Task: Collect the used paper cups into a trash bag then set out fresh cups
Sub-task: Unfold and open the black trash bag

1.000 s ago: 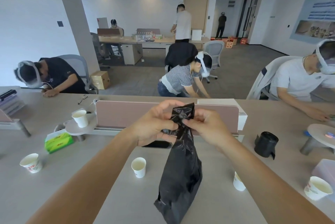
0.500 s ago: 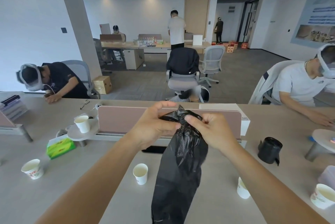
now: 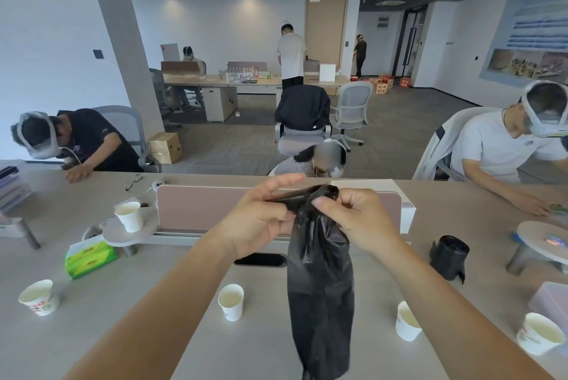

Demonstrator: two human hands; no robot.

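Above table [image 3: 153, 333], bag [image 3: 319, 287] below grip.

Trash bag [image 3: 319, 281]: thin black plastic film, crinkled, faint sheen. Roll of bags [image 3: 448, 256]: the same black plastic, glossier. Paper cups [image 3: 231, 302]: white matt paper, some with printed sides. Table [image 3: 153, 312]: smooth, matt grey-beige top. Divider panel [image 3: 196, 207]: dull pink, cloth-like face. Tissue pack [image 3: 91, 258]: glossy green plastic wrap. Small round shelf [image 3: 123, 233]: smooth light top on a brushed metal post.
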